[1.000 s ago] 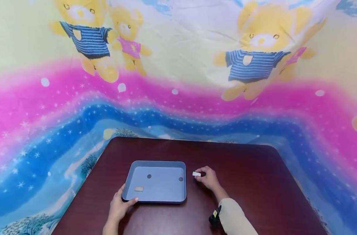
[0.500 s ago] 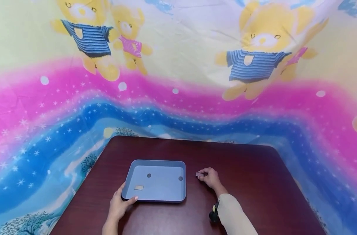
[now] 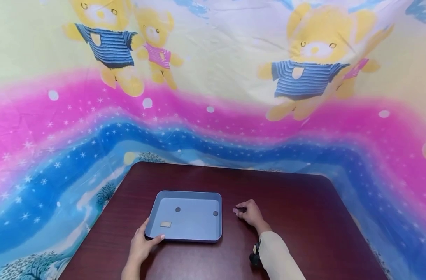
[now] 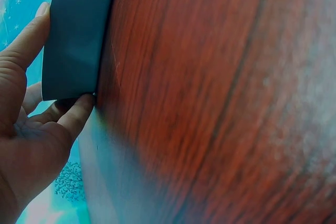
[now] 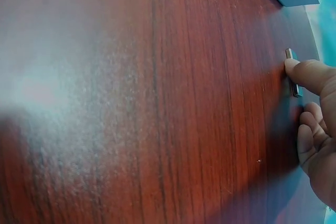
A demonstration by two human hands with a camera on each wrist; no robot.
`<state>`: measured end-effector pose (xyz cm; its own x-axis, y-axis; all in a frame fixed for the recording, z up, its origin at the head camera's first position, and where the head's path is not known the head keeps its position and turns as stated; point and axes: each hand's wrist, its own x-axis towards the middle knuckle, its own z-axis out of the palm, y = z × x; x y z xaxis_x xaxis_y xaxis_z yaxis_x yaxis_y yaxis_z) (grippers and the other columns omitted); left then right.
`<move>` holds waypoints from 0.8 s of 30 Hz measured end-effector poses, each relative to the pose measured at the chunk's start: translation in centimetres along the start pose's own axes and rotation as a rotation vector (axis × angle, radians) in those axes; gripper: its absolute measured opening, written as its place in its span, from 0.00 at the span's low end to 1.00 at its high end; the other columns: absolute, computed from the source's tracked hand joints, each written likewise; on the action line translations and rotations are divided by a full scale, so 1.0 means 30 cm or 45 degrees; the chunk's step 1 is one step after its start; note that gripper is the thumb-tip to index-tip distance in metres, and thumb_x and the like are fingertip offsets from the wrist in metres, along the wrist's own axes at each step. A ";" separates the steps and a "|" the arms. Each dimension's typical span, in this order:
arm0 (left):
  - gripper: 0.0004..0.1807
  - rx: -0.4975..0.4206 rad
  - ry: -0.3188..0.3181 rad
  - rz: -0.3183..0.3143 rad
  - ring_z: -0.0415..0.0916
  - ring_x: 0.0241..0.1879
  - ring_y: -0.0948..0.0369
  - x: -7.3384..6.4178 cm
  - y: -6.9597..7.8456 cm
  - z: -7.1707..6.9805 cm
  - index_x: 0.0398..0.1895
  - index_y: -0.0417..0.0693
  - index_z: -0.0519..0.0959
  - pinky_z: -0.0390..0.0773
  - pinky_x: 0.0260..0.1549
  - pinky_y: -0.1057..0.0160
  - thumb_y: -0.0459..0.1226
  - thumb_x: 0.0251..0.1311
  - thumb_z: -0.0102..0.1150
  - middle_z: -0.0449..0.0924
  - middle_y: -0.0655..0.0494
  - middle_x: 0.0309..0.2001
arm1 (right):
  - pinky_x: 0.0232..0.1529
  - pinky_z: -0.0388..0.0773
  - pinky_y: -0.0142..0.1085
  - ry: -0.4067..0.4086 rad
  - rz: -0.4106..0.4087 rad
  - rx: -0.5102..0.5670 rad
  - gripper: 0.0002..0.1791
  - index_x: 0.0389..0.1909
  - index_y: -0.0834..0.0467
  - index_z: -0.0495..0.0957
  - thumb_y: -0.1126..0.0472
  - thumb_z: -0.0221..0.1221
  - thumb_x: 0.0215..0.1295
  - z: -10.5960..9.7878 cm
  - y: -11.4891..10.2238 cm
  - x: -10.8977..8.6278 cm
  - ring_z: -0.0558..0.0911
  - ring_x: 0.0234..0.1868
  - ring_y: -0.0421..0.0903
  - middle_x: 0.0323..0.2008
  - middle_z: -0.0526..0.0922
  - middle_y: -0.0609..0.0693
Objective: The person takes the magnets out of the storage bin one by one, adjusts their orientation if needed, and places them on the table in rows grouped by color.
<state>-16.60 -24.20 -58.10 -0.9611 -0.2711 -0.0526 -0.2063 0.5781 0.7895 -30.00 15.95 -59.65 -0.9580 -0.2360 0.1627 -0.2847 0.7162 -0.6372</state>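
Note:
My left hand [image 3: 140, 245] grips the near left corner of a grey rectangular tray [image 3: 188, 236]. In the left wrist view its thumb lies at the rim of the tray wall [image 4: 79, 45], with other fingers under the corner. To the right of the tray, my right hand [image 3: 252, 214] pinches a small flat rectangular piece [image 3: 235, 210] between thumb and fingers. The right wrist view shows this piece [image 5: 289, 54] edge-on, thin and shiny, close over the table, partly hidden by the thumb. Inside the tray lie two dark round discs [image 3: 177, 209] and a beige rectangular piece [image 3: 165, 224].
A dark red-brown wooden table [image 3: 286, 194] carries the tray. Behind and around it hangs a cloth backdrop [image 3: 213, 128] printed with bears. A black wrist camera [image 3: 255, 256] sits on the right forearm by the beige sleeve [image 3: 279, 252].
The right hand has shifted slightly right, and the piece in it has tilted, going from a white face to a smaller pinkish one. The left hand and tray have stayed put.

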 end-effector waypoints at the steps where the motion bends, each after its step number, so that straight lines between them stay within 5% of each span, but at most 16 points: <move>1: 0.54 0.000 -0.001 0.000 0.59 0.57 0.34 0.000 0.000 0.001 0.69 0.34 0.53 0.60 0.52 0.38 0.50 0.43 0.71 0.60 0.27 0.58 | 0.42 0.70 0.45 -0.004 0.018 0.007 0.13 0.40 0.59 0.84 0.66 0.68 0.50 -0.001 -0.003 -0.004 0.71 0.38 0.48 0.37 0.74 0.51; 9: 0.55 0.007 -0.022 -0.011 0.58 0.58 0.34 -0.004 0.000 0.002 0.69 0.34 0.53 0.60 0.52 0.37 0.50 0.44 0.71 0.59 0.26 0.59 | 0.40 0.73 0.46 -0.008 0.081 0.064 0.19 0.47 0.64 0.80 0.67 0.67 0.52 -0.025 -0.021 -0.038 0.75 0.37 0.50 0.38 0.75 0.55; 15: 0.54 0.010 -0.035 -0.010 0.57 0.58 0.33 0.002 0.005 -0.003 0.69 0.35 0.53 0.59 0.52 0.37 0.51 0.44 0.71 0.59 0.26 0.59 | 0.38 0.74 0.44 0.117 0.080 0.099 0.20 0.46 0.65 0.79 0.66 0.68 0.50 -0.034 -0.028 -0.053 0.77 0.35 0.50 0.37 0.77 0.55; 24: 0.54 0.007 -0.024 0.003 0.57 0.58 0.34 0.006 0.008 -0.003 0.69 0.34 0.53 0.59 0.53 0.37 0.50 0.44 0.71 0.59 0.27 0.59 | 0.41 0.76 0.45 0.157 0.121 0.370 0.27 0.56 0.59 0.75 0.61 0.67 0.54 -0.041 -0.126 -0.104 0.77 0.45 0.55 0.48 0.77 0.60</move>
<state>-16.80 -24.19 -57.86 -0.9649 -0.2552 -0.0624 -0.2050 0.5828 0.7863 -25.99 14.78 -56.82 -0.9817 -0.0830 0.1713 -0.1895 0.5096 -0.8393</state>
